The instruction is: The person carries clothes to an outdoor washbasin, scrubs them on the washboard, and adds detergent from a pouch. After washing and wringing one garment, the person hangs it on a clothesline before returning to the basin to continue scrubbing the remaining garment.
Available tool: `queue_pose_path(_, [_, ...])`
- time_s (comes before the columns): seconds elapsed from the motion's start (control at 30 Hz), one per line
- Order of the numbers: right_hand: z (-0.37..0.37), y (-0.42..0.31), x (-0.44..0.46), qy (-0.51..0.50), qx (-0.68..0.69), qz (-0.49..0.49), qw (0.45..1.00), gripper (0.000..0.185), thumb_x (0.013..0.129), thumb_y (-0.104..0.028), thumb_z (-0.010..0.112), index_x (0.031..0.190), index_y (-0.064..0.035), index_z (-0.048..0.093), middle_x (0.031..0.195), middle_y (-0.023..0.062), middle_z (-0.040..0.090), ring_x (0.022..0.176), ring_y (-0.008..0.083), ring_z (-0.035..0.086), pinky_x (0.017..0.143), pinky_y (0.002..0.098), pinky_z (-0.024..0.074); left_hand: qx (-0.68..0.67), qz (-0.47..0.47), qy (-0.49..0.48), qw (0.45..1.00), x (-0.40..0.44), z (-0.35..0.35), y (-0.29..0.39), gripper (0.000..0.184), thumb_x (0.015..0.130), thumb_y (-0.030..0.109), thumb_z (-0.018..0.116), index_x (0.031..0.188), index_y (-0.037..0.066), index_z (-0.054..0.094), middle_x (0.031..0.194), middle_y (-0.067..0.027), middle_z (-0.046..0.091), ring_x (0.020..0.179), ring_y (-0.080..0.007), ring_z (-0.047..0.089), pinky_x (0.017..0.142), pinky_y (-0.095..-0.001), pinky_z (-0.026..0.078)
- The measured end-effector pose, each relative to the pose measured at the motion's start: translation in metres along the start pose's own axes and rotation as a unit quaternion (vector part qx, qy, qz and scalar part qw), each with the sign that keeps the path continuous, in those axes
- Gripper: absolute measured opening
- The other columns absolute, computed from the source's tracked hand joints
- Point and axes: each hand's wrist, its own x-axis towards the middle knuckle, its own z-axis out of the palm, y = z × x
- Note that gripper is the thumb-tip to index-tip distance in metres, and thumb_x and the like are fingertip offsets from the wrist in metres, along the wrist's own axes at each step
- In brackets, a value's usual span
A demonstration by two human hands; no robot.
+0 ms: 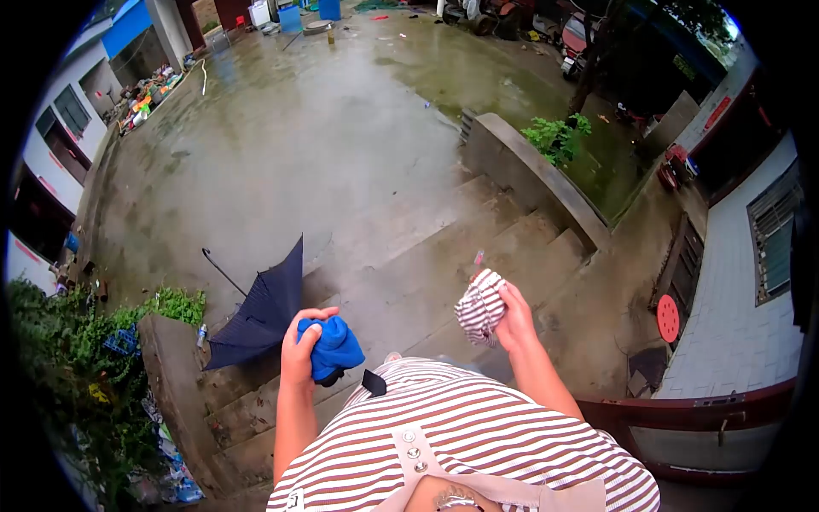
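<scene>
My left hand (299, 341) is closed around a bunched blue cloth (335, 350) with a dark part at its lower edge. On the other side, my right hand (514, 320) grips a crumpled brown-and-white striped cloth (479, 309), patterned like the shirt I wear. Some fingers of both hands are hidden behind the cloths. The two hands are apart, in front of my chest. Just beyond my left hand, an open dark umbrella (264, 307) lies tipped on the steps, its hooked handle pointing up and away.
Concrete steps (409, 294) lead down to a wet yard (281, 145). Low walls flank them, one at right (546, 183) and one at left (175, 375). Green plants (77, 375) grow at left. A plastic bottle (202, 334) stands by the umbrella. A red stool seat (667, 318) is at right.
</scene>
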Motion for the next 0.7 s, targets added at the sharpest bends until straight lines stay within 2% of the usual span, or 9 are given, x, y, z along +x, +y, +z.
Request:
queue_pose_path(0.07, [0.048, -0.002, 0.013, -0.073, 0.002, 0.022, 0.997, 0.037, 0.107, -0.014, 0.045, 0.141, -0.0011, 0.051, 0.136, 0.0137, 0.062, 0.123, 0.0262, 0.062, 0.105, 0.0437, 0.0501, 0.022, -0.033, -0.034, 0.999, 0.017, -0.001, 0.005, 0.045, 0.092, 0.013, 0.059, 0.135, 0.000, 0.059, 0.115, -0.0146, 0.070, 0.101, -0.0168, 0.065, 0.093, -0.0310, 0.051])
queue_pose_path(0.17, [0.115, -0.004, 0.020, -0.191, 0.086, 0.073, 0.975, 0.041, 0.105, -0.015, 0.049, 0.143, -0.0026, 0.047, 0.137, 0.0126, 0.061, 0.125, 0.0257, 0.060, 0.108, 0.0448, 0.0478, 0.080, -0.134, -0.109, 0.982, 0.049, -0.005, 0.003, 0.054, 0.095, 0.019, 0.064, 0.145, 0.001, 0.052, 0.124, -0.0136, 0.066, 0.106, -0.0151, 0.062, 0.094, -0.0302, 0.050])
queue_pose_path(0.27, [0.154, 0.001, 0.028, -0.263, 0.121, 0.116, 0.950, 0.044, 0.102, -0.017, 0.052, 0.144, -0.0034, 0.045, 0.140, 0.0126, 0.058, 0.129, 0.0271, 0.058, 0.110, 0.0476, 0.0452, 0.111, -0.117, -0.137, 0.977, 0.078, 0.016, -0.013, 0.059, 0.098, 0.034, 0.071, 0.145, 0.003, 0.053, 0.120, -0.0083, 0.068, 0.104, -0.0121, 0.062, 0.092, -0.0281, 0.051])
queue_pose_path(0.3, [0.161, 0.006, 0.034, -0.292, 0.132, 0.145, 0.936, 0.046, 0.102, -0.017, 0.053, 0.144, -0.0035, 0.045, 0.141, 0.0131, 0.057, 0.130, 0.0273, 0.057, 0.111, 0.0476, 0.0446, 0.106, -0.114, -0.150, 0.976, 0.089, 0.022, -0.018, 0.051, 0.099, 0.033, 0.070, 0.138, 0.001, 0.060, 0.115, -0.0068, 0.071, 0.101, -0.0124, 0.064, 0.090, -0.0282, 0.052])
queue_pose_path(0.4, [0.172, 0.004, 0.051, -0.319, 0.139, 0.174, 0.921, 0.049, 0.100, -0.019, 0.056, 0.145, -0.0041, 0.044, 0.144, 0.0135, 0.055, 0.132, 0.0274, 0.055, 0.112, 0.0477, 0.0427, 0.086, -0.148, -0.140, 0.975, 0.112, 0.025, -0.031, 0.041, 0.100, 0.030, 0.068, 0.127, 0.000, 0.067, 0.112, -0.0054, 0.072, 0.099, -0.0114, 0.064, 0.088, -0.0286, 0.052])
queue_pose_path(0.47, [0.175, 0.005, 0.066, -0.315, 0.144, 0.155, 0.925, 0.053, 0.098, -0.020, 0.059, 0.146, -0.0048, 0.042, 0.148, 0.0135, 0.052, 0.135, 0.0270, 0.052, 0.115, 0.0479, 0.0400, 0.083, -0.138, -0.079, 0.984, 0.117, 0.022, -0.028, 0.030, 0.101, 0.023, 0.065, 0.119, -0.001, 0.070, 0.105, -0.0025, 0.073, 0.093, -0.0090, 0.064, 0.085, -0.0274, 0.052])
queue_pose_path(0.57, [0.168, 0.006, 0.104, -0.294, 0.134, 0.123, 0.938, 0.059, 0.093, -0.014, 0.068, 0.146, -0.0072, 0.041, 0.142, 0.0122, 0.055, 0.130, 0.0250, 0.054, 0.113, 0.0453, 0.0407, 0.111, -0.099, -0.036, 0.988, 0.138, 0.002, -0.041, 0.030, 0.102, 0.020, 0.064, 0.121, -0.002, 0.070, 0.104, -0.0017, 0.072, 0.092, -0.0077, 0.062, 0.085, -0.0253, 0.051])
queue_pose_path(0.63, [0.164, 0.003, 0.132, -0.294, 0.114, 0.086, 0.945, 0.060, 0.092, -0.008, 0.071, 0.145, -0.0090, 0.043, 0.137, 0.0112, 0.056, 0.124, 0.0219, 0.056, 0.109, 0.0405, 0.0437, 0.210, -0.023, 0.021, 0.977, 0.155, -0.001, -0.046, 0.027, 0.102, 0.013, 0.060, 0.123, -0.001, 0.069, 0.106, -0.0010, 0.071, 0.091, -0.0060, 0.061, 0.083, -0.0231, 0.049])
queue_pose_path(0.7, [0.157, 0.004, 0.166, -0.315, 0.085, 0.079, 0.942, 0.057, 0.092, -0.007, 0.070, 0.143, -0.0091, 0.045, 0.134, 0.0110, 0.058, 0.122, 0.0208, 0.057, 0.107, 0.0388, 0.0448, 0.171, 0.016, 0.042, 0.984, 0.176, 0.005, -0.051, 0.026, 0.102, 0.011, 0.059, 0.123, -0.002, 0.068, 0.107, -0.0016, 0.071, 0.093, -0.0065, 0.061, 0.084, -0.0233, 0.049])
